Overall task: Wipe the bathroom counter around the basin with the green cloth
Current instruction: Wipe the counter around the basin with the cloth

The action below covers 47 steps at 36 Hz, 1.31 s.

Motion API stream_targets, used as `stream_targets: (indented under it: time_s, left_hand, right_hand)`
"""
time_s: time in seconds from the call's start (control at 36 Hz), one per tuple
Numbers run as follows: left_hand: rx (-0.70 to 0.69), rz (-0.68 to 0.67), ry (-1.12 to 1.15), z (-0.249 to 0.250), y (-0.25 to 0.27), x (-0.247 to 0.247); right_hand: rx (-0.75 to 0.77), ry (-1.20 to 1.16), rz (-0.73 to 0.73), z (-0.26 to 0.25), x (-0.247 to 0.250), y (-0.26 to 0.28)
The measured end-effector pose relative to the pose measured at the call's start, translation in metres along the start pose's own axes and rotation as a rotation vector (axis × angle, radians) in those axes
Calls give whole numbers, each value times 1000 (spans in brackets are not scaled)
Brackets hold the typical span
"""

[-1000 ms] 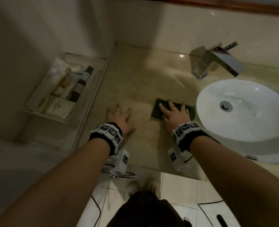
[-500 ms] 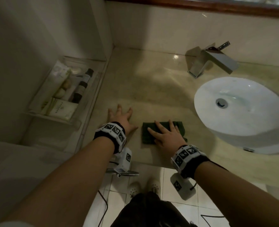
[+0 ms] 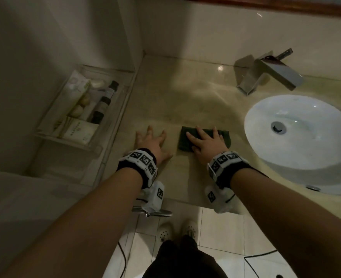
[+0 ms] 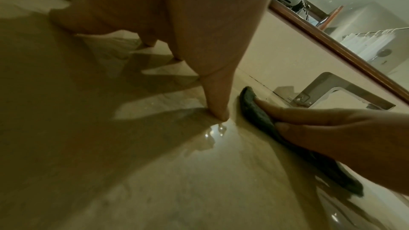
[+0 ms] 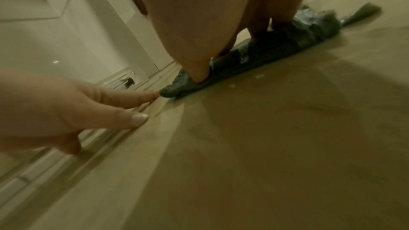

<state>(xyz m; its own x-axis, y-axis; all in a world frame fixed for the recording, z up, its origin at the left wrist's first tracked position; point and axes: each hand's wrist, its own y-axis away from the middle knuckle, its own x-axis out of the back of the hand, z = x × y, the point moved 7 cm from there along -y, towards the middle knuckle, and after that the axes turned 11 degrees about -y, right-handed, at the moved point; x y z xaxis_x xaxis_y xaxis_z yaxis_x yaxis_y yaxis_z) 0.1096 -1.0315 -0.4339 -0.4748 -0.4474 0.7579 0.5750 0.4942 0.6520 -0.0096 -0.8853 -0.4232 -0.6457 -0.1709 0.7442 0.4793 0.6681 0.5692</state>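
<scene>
Right hand (image 3: 205, 144) flat on the green cloth (image 3: 185, 143), fingers straight and spread, pressing it down onto the counter (image 3: 185, 93) without any curl round it; cloth folded into a dark rectangle, lying on the beige stone left of the basin (image 3: 302, 137), near its rim but apart from it; in the right wrist view, fingertips (image 5: 199, 74) sinking into the cloth edge (image 5: 287, 43); left hand (image 3: 153, 143) just beside the cloth on its left, palm down on the bare counter, fingers straight and fanned, holding nothing; in the left wrist view, one fingertip (image 4: 219, 111) touching the wet, shiny surface, some drops of water (image 4: 219, 129) right beside it; chrome tap (image 3: 269, 73) behind the basin, against the back wall; clear shelf (image 3: 97, 145) with small bottles (image 3: 103, 103) and packets (image 3: 79, 131) at the left, below counter level; white shoes (image 3: 177, 231) on the tiled floor (image 3: 221, 227) underneath.
</scene>
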Motion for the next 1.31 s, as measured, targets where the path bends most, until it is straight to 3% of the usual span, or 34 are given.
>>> stream_targets:
  time_s: [0.11, 0.33, 0.44, 0.61, 0.72, 0.81, 1.31]
  left_hand:
    - [-35, 36, -30, -1, 4, 7]
    - [-6, 198, 206, -32, 7, 29]
    - [-11, 235, 211, -26, 15, 36]
    - [-113, 257, 19, 13, 28, 30]
    - [-223, 264, -68, 51, 31, 18]
    - [-228, 185, -73, 65, 29, 3]
    - [-234, 136, -138, 26, 56, -40]
  right_hand:
    - [-17, 23, -9, -19, -1, -7]
    - [70, 95, -69, -78, -37, 0]
    - [97, 2, -88, -84, -36, 5]
    - [78, -188, 229, -30, 21, 10]
    - [-59, -121, 129, 28, 28, 9]
    - [-47, -29, 17, 45, 12, 10]
    - [-35, 14, -29, 30, 13, 13]
